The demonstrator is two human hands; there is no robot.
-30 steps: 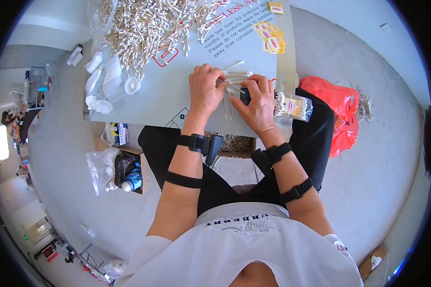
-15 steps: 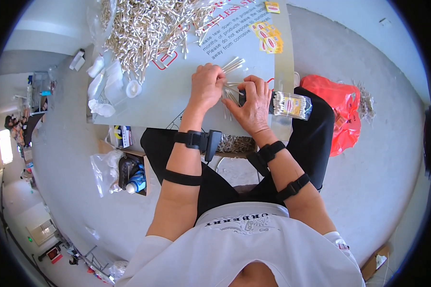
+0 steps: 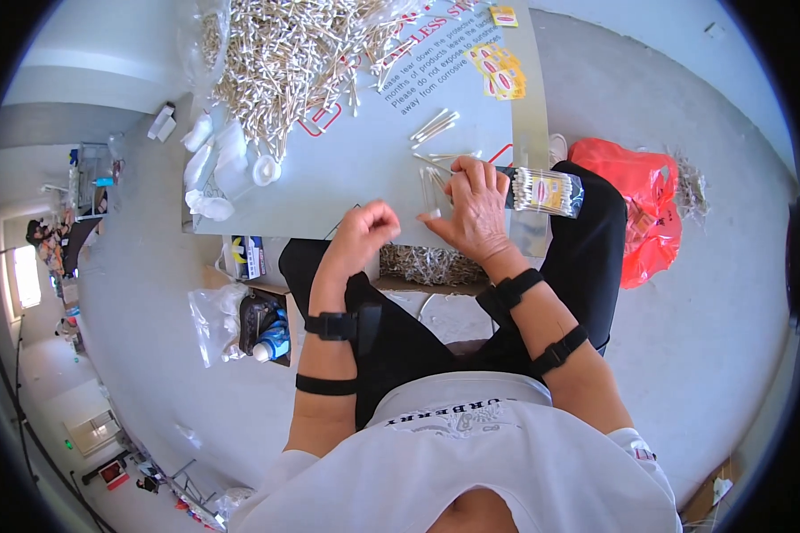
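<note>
Cotton swabs (image 3: 437, 182) lie just beyond the fisted, empty left hand (image 3: 364, 229); right hand (image 3: 474, 206) grips the swab pack (image 3: 547, 190) crosswise.

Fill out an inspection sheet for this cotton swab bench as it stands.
Surface: pale table, printed sheet at far right.
Job's things: clear swab pack, loose swabs beside it.
Clutter: big swab heap, white caps.
Grippers: right hand grips the pack; left hand curled, apparently empty.
Cables: nothing seen.
Surroundings: red bag on floor right, clear bag left.
</note>
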